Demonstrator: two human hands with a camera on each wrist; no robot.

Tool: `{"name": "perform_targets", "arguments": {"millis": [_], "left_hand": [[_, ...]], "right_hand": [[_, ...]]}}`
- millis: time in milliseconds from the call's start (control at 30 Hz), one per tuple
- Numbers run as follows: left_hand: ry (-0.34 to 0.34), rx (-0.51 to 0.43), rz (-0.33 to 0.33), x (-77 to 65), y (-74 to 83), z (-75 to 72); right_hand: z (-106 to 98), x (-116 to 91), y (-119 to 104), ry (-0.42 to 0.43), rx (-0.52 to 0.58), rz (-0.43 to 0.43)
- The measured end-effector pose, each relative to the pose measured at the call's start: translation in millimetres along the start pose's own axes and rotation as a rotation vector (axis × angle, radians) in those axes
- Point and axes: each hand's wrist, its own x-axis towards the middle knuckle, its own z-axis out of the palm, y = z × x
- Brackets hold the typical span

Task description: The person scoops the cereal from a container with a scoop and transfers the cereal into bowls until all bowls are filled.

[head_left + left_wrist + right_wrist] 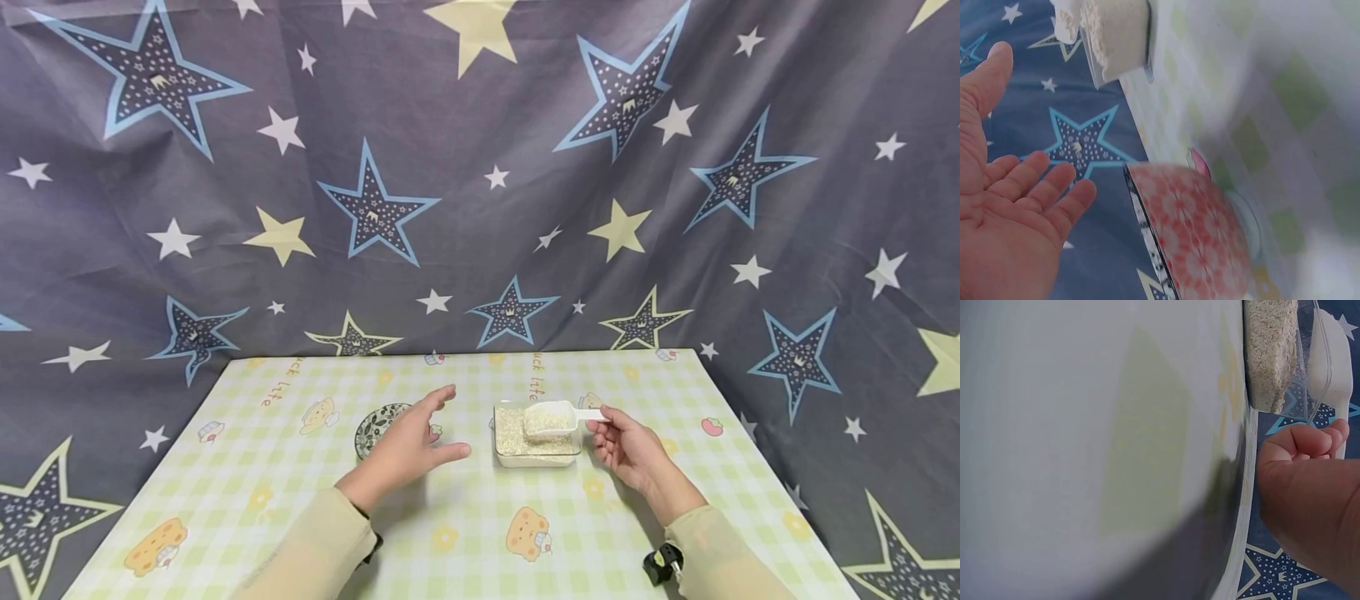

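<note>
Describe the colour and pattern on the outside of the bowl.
The bowl is pinkish red outside with pale flower shapes, best seen in the left wrist view.

Recorded a straight-edged desk [600, 550] with a green-and-white checked surface, printed with yellow flowers [445, 537], orange-brown cartoon bread [528, 534] and reddish lettering [274, 394]. Noted behind it and at both sides wrinkled dark grey-purple fabric [465, 242], patterned with white, pale yellow and blue-outlined stars [375, 208].
</note>
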Motion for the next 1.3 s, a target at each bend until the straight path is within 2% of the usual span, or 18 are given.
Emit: {"name": "perform_targets", "arguments": {"millis": [267,500,833,1000,1300], "left_hand": [[0.044,0.078,0.038,-12.2,-15.3,-13.2],[0.074,0.088,0.051,-21.0,-30.0,-24.5],[0.096,0.123,0.035,-29.8,-43.2,-36.6],[0.109,0.151,0.032,-34.6,-48.3,-41.4],[0.144,0.225,-0.035,-48.2,-74.4,-56.1]], "right_hand": [[-2.5,-0.3,-1.1,0.027,-0.018,0.01],[3.0,-2.8,-6.3,-0.011,-0.024,-0.007],[28.1,-10.0,-14.9,-0.125,-0.004,-0.03],[43.2,-12.0,-16.3,-0.155,0.004,-0.031],[81.4,-9.0,-14.6,-0.182,-0.018,-0.018]]}}
